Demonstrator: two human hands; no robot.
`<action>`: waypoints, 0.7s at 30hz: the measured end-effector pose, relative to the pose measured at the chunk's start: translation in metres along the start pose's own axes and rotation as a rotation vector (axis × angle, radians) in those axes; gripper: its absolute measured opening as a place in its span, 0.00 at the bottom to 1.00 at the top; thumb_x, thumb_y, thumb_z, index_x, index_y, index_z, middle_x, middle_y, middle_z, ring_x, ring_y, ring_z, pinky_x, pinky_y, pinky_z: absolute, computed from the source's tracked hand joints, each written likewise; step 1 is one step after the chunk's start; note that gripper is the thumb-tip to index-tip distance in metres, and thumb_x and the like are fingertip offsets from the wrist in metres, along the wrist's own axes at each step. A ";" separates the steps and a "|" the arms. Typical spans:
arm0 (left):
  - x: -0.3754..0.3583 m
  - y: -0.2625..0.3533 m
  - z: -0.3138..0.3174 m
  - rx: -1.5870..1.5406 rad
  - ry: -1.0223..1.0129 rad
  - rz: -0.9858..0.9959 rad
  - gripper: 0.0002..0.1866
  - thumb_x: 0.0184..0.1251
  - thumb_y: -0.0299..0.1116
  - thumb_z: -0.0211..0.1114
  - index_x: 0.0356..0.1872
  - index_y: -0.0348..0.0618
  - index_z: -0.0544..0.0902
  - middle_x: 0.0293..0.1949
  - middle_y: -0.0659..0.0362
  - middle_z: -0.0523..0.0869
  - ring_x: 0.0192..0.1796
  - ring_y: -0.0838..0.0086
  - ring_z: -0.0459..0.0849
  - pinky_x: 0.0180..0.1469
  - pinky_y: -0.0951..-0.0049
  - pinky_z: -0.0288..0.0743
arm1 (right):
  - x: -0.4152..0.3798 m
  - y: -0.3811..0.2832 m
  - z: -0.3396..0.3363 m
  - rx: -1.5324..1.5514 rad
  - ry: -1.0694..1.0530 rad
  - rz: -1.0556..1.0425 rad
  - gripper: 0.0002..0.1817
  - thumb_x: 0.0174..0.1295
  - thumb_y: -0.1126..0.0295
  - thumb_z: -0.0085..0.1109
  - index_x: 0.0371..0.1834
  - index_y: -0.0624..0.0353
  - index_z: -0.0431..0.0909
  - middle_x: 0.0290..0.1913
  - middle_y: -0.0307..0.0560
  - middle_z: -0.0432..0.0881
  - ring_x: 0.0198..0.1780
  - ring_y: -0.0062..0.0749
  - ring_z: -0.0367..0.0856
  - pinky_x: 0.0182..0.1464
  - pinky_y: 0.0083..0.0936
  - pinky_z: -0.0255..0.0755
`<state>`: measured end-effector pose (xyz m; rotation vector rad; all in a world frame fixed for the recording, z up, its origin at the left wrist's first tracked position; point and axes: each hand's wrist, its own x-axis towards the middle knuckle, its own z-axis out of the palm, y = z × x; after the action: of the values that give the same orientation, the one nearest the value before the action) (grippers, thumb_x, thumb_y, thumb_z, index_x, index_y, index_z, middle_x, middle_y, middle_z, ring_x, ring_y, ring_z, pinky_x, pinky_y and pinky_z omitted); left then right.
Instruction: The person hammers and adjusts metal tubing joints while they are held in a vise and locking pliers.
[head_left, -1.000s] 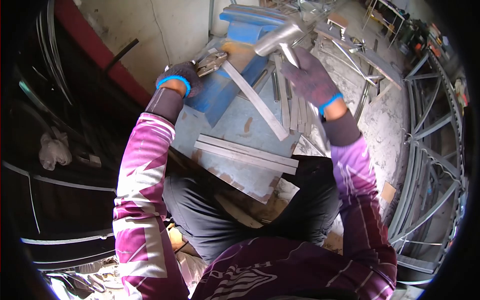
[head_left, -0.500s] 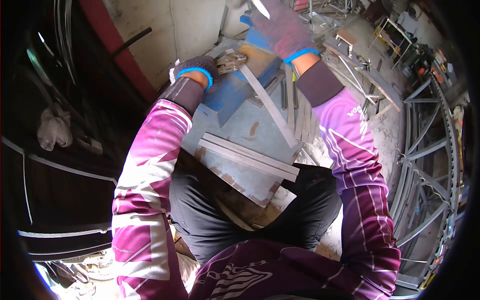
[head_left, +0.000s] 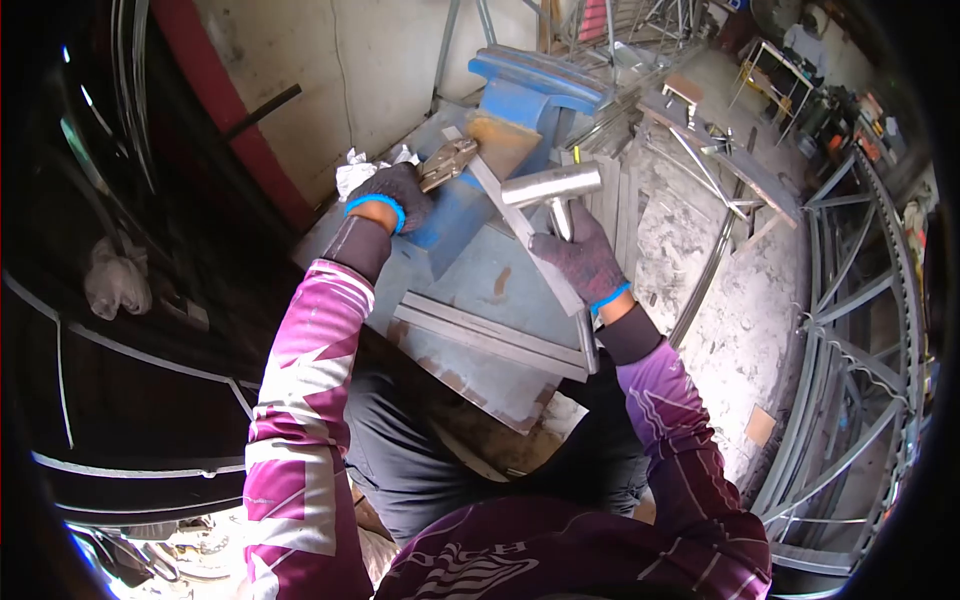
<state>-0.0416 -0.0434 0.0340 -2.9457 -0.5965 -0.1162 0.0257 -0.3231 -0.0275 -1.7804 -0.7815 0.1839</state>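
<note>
My left hand, in a dark knit glove with a blue cuff, is closed round locking pliers. The pliers' jaws grip a flat metal strip near its upper end, beside the blue bench vise. My right hand, also gloved, is wrapped round the handle of a metal hammer. Its head is above the strip and the handle's end points down toward the bench edge. Two more flat strips lie side by side across the metal bench plate.
A metal truss frame stands at the right. Behind the bench are a low sloping stand, long bars on the floor and a light wall. A person is far back at the upper right.
My right hand has come down and nearer with the hammer, from high above the vise to beside the strip. My left hand has shifted slightly, still holding the pliers.
</note>
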 end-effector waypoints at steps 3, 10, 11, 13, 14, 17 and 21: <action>0.003 -0.003 0.001 -0.170 -0.162 -0.002 0.25 0.56 0.41 0.61 0.54 0.41 0.85 0.52 0.42 0.87 0.55 0.49 0.86 0.56 0.59 0.79 | -0.011 0.012 0.015 0.251 -0.002 0.089 0.27 0.53 0.64 0.71 0.55 0.61 0.74 0.41 0.48 0.82 0.43 0.33 0.81 0.48 0.34 0.77; 0.030 -0.044 0.041 0.272 -0.103 0.582 0.23 0.56 0.38 0.63 0.48 0.30 0.80 0.45 0.37 0.85 0.51 0.44 0.84 0.54 0.54 0.77 | -0.039 -0.002 0.014 0.465 -0.002 0.141 0.29 0.50 0.73 0.66 0.59 0.60 0.74 0.43 0.41 0.80 0.43 0.27 0.78 0.47 0.26 0.75; 0.029 -0.045 0.045 0.274 -0.107 0.589 0.23 0.56 0.38 0.63 0.48 0.30 0.80 0.45 0.37 0.85 0.51 0.44 0.84 0.54 0.54 0.77 | -0.046 -0.005 0.012 0.503 -0.010 0.155 0.28 0.50 0.72 0.68 0.57 0.59 0.74 0.41 0.38 0.78 0.42 0.25 0.77 0.46 0.26 0.75; 0.005 -0.025 0.011 -0.480 -0.146 0.017 0.20 0.56 0.36 0.63 0.45 0.30 0.79 0.42 0.38 0.85 0.49 0.45 0.84 0.52 0.54 0.77 | -0.056 -0.018 0.006 0.531 -0.018 0.186 0.25 0.51 0.72 0.69 0.55 0.57 0.74 0.39 0.36 0.77 0.41 0.22 0.76 0.47 0.26 0.74; 0.006 -0.024 0.014 -0.478 -0.148 0.021 0.20 0.56 0.36 0.63 0.45 0.30 0.79 0.42 0.38 0.85 0.49 0.45 0.84 0.52 0.54 0.77 | -0.059 -0.015 0.006 0.533 -0.013 0.187 0.25 0.51 0.72 0.69 0.55 0.57 0.74 0.39 0.36 0.77 0.41 0.22 0.76 0.47 0.26 0.74; 0.010 -0.023 0.022 -0.344 -0.066 0.158 0.21 0.56 0.36 0.64 0.46 0.30 0.78 0.42 0.38 0.84 0.49 0.45 0.84 0.50 0.54 0.77 | -0.063 -0.008 0.007 0.487 0.003 0.149 0.25 0.51 0.72 0.69 0.54 0.57 0.74 0.38 0.35 0.75 0.42 0.22 0.75 0.47 0.25 0.73; 0.019 -0.022 0.027 -0.334 -0.160 -0.005 0.25 0.57 0.38 0.58 0.54 0.33 0.83 0.51 0.37 0.86 0.56 0.45 0.84 0.60 0.56 0.77 | -0.063 -0.003 0.006 0.492 -0.001 0.150 0.20 0.51 0.73 0.69 0.48 0.56 0.74 0.36 0.34 0.74 0.40 0.21 0.73 0.46 0.24 0.72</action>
<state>-0.0316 -0.0122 0.0119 -3.3006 -0.6640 0.0230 -0.0271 -0.3548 -0.0429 -1.3684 -0.5440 0.4377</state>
